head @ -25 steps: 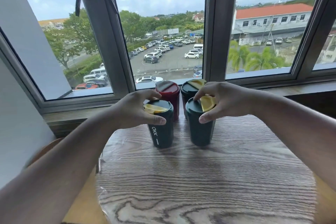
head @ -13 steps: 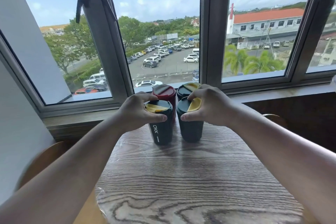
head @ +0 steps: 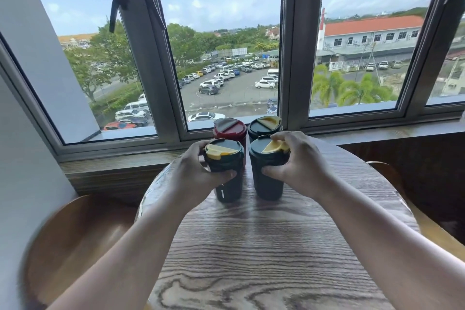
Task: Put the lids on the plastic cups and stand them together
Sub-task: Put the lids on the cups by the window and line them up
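Behind — red cup [head: 230,129], windowsill [head: 377,132].

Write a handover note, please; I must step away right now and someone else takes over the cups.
Left hand grips the near-left dark cup; right hand grips the near-right dark cup.
Red cup and rear dark cup stand just behind, on the wooden table.
Done: all four lidded, grouped two by two.
Left: close the narrow gap between the front cups, then release.
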